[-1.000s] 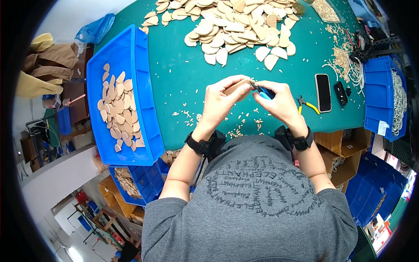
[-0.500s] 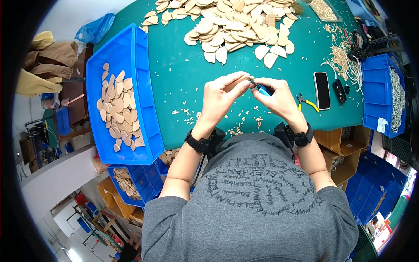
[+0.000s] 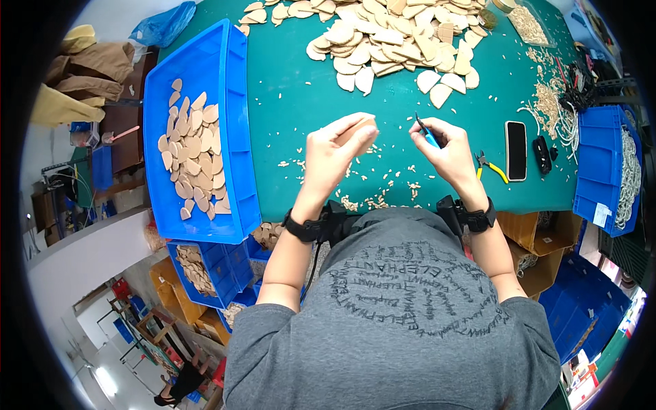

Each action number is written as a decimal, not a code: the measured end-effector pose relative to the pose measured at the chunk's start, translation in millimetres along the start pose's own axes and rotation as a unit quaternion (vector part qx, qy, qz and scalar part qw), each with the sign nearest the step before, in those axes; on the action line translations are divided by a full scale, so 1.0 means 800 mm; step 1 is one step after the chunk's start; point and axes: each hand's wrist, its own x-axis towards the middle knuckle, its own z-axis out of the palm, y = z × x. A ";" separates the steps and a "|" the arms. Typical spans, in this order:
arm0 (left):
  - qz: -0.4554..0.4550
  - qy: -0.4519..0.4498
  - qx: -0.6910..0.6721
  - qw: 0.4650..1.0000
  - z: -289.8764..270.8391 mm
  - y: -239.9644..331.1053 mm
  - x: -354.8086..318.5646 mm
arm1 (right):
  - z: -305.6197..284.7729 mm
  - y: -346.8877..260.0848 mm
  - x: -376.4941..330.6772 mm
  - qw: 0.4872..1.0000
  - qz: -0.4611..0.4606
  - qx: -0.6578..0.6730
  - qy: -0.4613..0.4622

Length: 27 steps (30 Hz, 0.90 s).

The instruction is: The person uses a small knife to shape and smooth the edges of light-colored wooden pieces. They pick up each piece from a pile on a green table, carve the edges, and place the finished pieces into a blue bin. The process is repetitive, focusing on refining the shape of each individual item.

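Note:
My left hand (image 3: 329,152) is above the green table with its fingers closed around a tan half-round piece (image 3: 363,127), mostly hidden by the fingers. In my right hand (image 3: 449,149) is a pair of blue-handled pliers (image 3: 429,134), their dark tip pointing up and away from me. A gap separates the tip from the tan piece. Beyond my hands lies a heap of pale half-round pieces (image 3: 383,41). On the left, a blue crate (image 3: 236,137) holds many similar tan pieces (image 3: 195,154). Yellow-handled cutters (image 3: 493,168) lie right of my right hand.
A phone (image 3: 516,151) and a small black object (image 3: 542,156) lie at the right. Pale crumbs (image 3: 378,199) litter the green table (image 3: 287,123). A blue bin (image 3: 598,171) of pale cord stands at the right edge. Another person (image 3: 183,383) appears at lower left.
My hands have moved apart, and the pliers have come away from the tan piece. The whole view has shifted slightly. A person now shows at lower left.

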 end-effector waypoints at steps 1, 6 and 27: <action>0.037 0.037 -0.001 0.999 -0.019 -0.004 -0.003 | -0.002 0.010 0.000 1.000 -0.012 0.008 0.006; 0.038 0.385 0.147 0.911 -0.180 -0.045 -0.030 | -0.022 0.032 -0.002 0.999 0.040 -0.006 0.000; -0.018 -0.092 0.427 0.899 0.026 -0.143 0.241 | -0.029 0.057 -0.002 0.996 0.082 -0.024 0.035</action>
